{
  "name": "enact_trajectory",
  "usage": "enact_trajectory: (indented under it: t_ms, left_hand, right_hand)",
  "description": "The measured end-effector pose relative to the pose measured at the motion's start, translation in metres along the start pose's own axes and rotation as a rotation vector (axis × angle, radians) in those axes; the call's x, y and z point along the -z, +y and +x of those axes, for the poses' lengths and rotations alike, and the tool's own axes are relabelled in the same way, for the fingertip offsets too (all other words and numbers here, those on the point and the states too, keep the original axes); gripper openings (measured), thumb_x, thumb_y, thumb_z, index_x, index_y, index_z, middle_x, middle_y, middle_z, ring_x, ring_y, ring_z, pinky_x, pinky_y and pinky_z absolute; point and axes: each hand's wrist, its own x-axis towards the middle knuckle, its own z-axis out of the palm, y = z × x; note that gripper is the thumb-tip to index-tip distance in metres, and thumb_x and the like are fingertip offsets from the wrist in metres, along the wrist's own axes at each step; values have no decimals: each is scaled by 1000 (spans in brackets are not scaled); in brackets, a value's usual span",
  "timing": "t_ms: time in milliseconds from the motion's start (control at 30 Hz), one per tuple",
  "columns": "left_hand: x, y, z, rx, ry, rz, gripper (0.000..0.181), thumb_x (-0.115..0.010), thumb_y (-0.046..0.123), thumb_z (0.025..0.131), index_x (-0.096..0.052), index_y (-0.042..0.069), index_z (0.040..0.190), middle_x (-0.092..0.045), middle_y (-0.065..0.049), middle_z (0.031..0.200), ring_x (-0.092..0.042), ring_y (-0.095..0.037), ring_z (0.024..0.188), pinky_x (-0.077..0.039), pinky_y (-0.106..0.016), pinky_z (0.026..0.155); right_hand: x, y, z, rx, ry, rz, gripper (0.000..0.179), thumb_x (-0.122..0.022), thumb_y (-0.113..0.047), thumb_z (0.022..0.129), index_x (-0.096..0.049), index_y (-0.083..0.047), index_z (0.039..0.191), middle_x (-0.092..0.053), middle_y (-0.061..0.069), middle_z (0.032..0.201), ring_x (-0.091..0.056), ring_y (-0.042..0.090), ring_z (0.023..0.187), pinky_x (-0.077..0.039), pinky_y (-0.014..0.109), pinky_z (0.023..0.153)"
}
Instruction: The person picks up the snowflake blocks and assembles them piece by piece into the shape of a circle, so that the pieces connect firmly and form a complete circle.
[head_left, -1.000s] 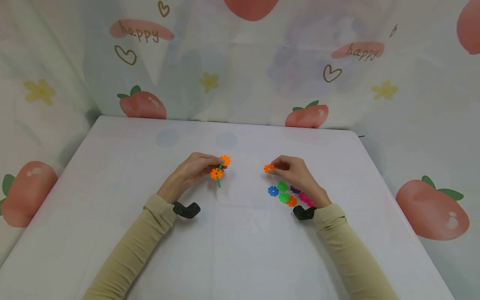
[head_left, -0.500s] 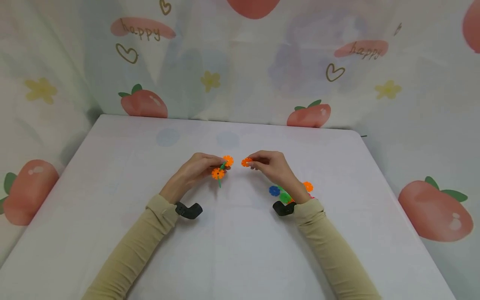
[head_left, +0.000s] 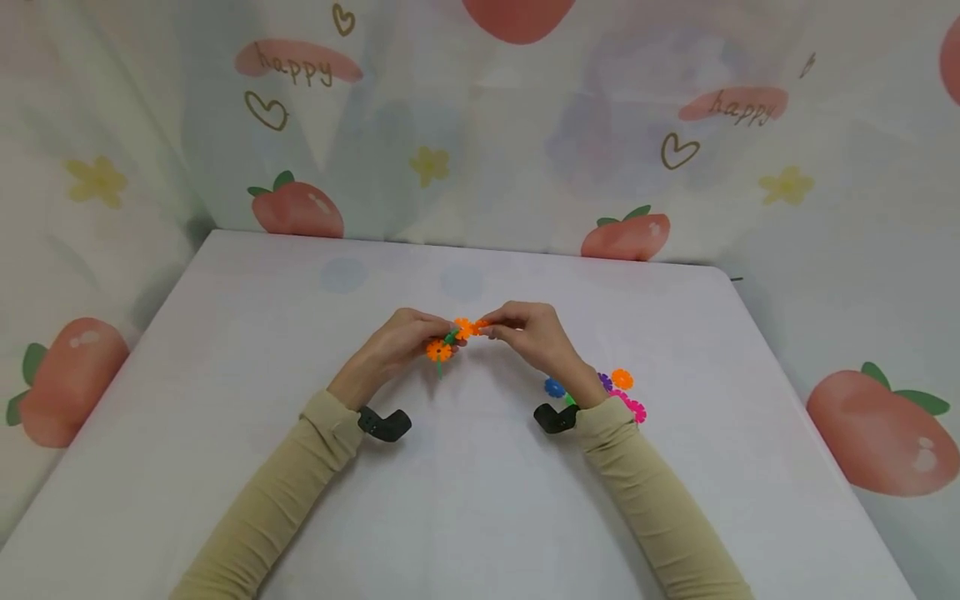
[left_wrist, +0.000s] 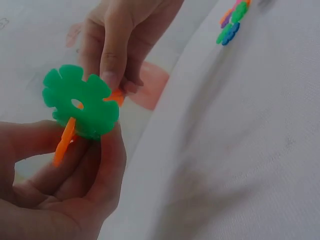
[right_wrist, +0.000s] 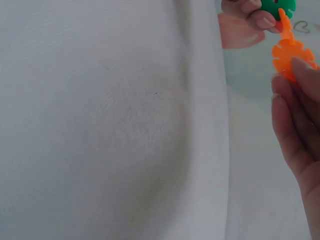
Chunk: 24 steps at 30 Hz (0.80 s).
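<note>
Now the orange plastic disc (right_wrist: 291, 54) the right hand (head_left: 534, 335) pinches has reached the rightward-slanting orange-green chain (head_left: 451, 337) the left hand (head_left: 395, 345) grips.

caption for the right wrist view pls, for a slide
Right hand pinching an orange notched disc, left hand and a green disc at the top edge.

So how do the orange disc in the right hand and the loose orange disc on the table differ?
The right hand pinches the held disc; the loose disc lies ungripped. The thumb partly covers the held disc; no hand covers the loose disc. Both are orange.
</note>
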Motion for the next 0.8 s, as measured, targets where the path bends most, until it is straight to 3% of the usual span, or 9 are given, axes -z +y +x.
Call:
enact_trajectory:
  t_ms: [300,433,500,667,800]
  left_hand:
    - [-8,1,-2,55,84,-7,32,-62,12,101,-69,-13,120,-79,-14,96,-71,-15,78,-59,-22,76]
    - [-6,1,-4,17,95,36,30,-62,13,101,-72,-10,117,-78,-19,103,-71,-15,81,-58,-22,76]
    - [-4,2,-5,0,56,65,29,-60,13,102,-73,-9,117,-77,-19,107,-71,-16,85,-58,-22,81]
    - [2,4,-3,-2,-123,125,34,-59,19,104,-67,-5,126,-73,-16,117,-72,-20,99,-55,-31,98]
    - [3,3,-2,-8,-200,118,40,-58,22,106,-63,-9,132,-70,-23,116,-71,-20,92,-56,-31,96]
  right_hand:
    - [-9,2,2,167,86,-80,11,-80,3,85,-83,-2,95,-76,8,81,-73,19,71,-60,26,68]
    - [-11,1,6,181,77,-76,11,-80,0,87,-82,-3,97,-76,9,84,-73,20,73,-60,27,70]
    - [-11,2,6,136,64,-33,11,-79,-1,88,-82,-3,99,-77,8,87,-73,19,77,-61,26,74]
    - [-6,4,5,53,-15,74,14,-78,-4,90,-82,-6,103,-78,7,96,-73,19,88,-62,31,85]
    - [-6,3,5,63,-76,90,14,-75,-4,92,-81,-5,105,-78,8,100,-73,20,91,-61,36,90]
